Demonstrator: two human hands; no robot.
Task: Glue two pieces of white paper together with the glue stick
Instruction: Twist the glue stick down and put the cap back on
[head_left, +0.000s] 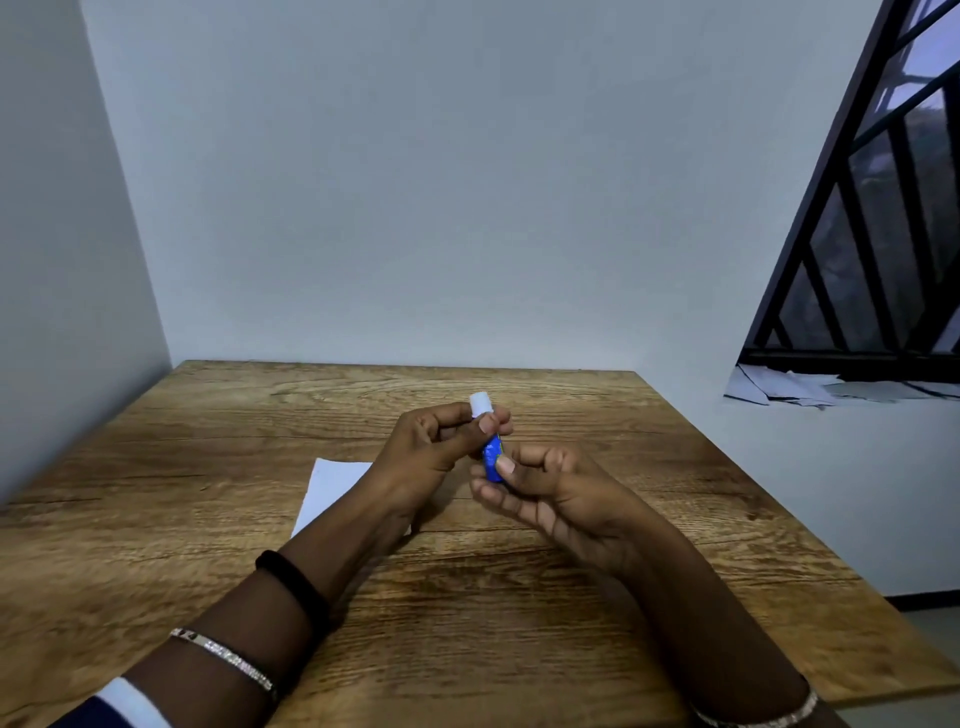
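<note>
While the left hand (426, 452) is pinching the white cap (479, 404) of the glue stick (492, 452) between thumb and fingertips, the right hand (550, 488) is gripping the blue barrel lower down, thumb pressing on it. The head view is showing the stick tilted in the air above the wooden table (649, 467), just beyond the white paper (332, 486) lying flat under the left wrist. Both grasps are sitting out at the fingertips, so a cap giving way suddenly is risking a jerk: the barrel could be slipping from the right hand and dropping onto the table. The left forearm is also crossing over the sheet and could be dragging or creasing it. Whether the cap is already loosening is impossible to tell, since fingers are covering the seam. Only one sheet is showing, partly hidden by the wrist, and a second piece is not appearing anywhere on the table.
</note>
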